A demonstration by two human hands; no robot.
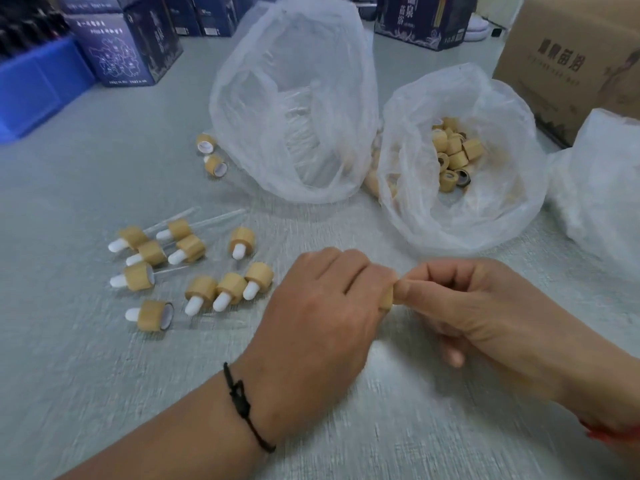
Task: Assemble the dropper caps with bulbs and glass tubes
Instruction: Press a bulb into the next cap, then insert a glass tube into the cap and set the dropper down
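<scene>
My left hand (322, 303) and my right hand (478, 306) meet low in the middle, fingers curled, both pinching one bamboo-coloured dropper cap (387, 301); most of it is hidden by the fingers. To the left, several assembled caps with white bulbs (194, 271) lie on the grey table, some with clear glass tubes (221, 216). Two more caps (211, 155) lie farther back. An open plastic bag (485, 216) on the right holds several loose bamboo caps (453, 154). A taller plastic bag (294, 98) stands behind the middle, with clear tubes dimly visible inside.
A brown cardboard box (571, 60) stands at the back right, with another white bag (602, 188) at the right edge. Dark blue printed boxes (128, 46) line the back. A blue plastic bin (38, 84) sits at the far left.
</scene>
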